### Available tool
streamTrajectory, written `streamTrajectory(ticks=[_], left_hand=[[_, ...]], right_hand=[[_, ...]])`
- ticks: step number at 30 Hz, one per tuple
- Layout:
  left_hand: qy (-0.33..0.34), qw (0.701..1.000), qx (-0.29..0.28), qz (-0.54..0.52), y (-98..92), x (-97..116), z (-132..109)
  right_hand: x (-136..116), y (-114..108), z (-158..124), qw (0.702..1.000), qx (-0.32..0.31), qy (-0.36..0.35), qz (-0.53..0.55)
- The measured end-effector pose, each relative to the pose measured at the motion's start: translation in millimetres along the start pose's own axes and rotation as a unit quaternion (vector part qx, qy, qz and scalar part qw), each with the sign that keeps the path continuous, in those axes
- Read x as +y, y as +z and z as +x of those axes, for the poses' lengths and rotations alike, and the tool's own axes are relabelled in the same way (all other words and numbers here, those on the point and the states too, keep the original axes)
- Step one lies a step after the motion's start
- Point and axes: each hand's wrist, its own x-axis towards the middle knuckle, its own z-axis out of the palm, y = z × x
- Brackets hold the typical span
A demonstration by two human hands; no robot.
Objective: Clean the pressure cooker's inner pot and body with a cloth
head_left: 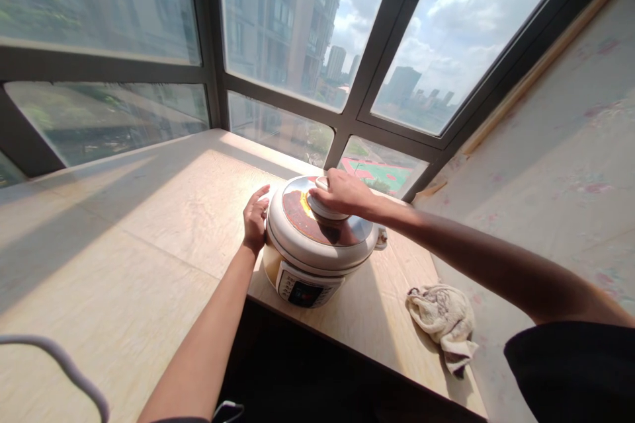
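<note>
A white electric pressure cooker (278, 264) stands on the pale ledge, its control panel (303, 289) facing me. Its round lid (290, 228) sits on top, with a shiny, reddish-brown and silver upper face. My right hand (344, 193) is wrapped round the lid's handle (322, 206), reaching in from the right. On the cooker's left side, my left hand (255, 217) is beside the lid's rim, fingers slightly bent and apart. Whether its palm touches the cooker I cannot tell. A small side lug (381, 238) sticks out on the cooker's right.
A crumpled, stained cloth (442, 324) lies to the right on the ledge (163, 231), near the flowered wall (565, 211). A grey cable (64, 360) curves in at the lower left. Dark-framed windows (282, 20) rise behind the ledge.
</note>
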Motion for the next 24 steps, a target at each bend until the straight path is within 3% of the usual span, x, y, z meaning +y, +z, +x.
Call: streamTrajectory(ticks=[13,24], left_hand=[[0.012,1.000,0.014,0.023,0.5,1.7,-0.4],[-0.013,1.000,0.005,-0.006,-1.7,-3.8,2.6]], right_hand=[[5.7,-1.1,-1.2,0.998,0.016,-0.062,-0.030],[26.6,3.5,10.4,0.982,0.023,-0.185,-0.037]])
